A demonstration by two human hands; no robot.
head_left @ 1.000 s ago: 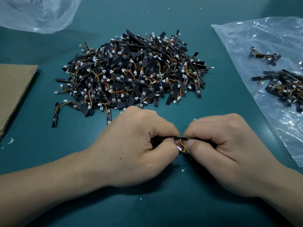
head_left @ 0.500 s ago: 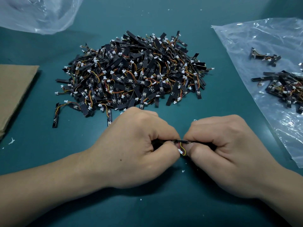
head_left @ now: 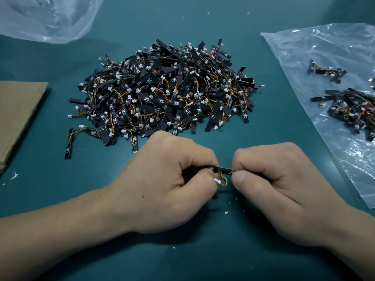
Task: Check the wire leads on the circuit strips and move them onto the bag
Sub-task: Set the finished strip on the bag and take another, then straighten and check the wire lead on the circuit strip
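A black circuit strip (head_left: 224, 170) is held low over the green table between both hands. My left hand (head_left: 162, 183) pinches its left end, my right hand (head_left: 269, 185) pinches its right end. Red and yellow wire leads (head_left: 223, 180) loop down from the strip to a small white connector by my left thumb. A big pile of black circuit strips (head_left: 166, 92) with orange and yellow leads lies just beyond my hands. A clear plastic bag (head_left: 324, 49) lies flat at the right with several strips (head_left: 353, 110) on it.
A brown cardboard sheet (head_left: 16, 116) lies at the left edge. Another crumpled clear bag (head_left: 46, 17) sits at the back left. Small white flecks are scattered on the green table (head_left: 192, 250) near my hands.
My hands have drawn slightly apart, so more of the strip and its wire loop shows between the thumbs. The pile and the bag stay as they were.
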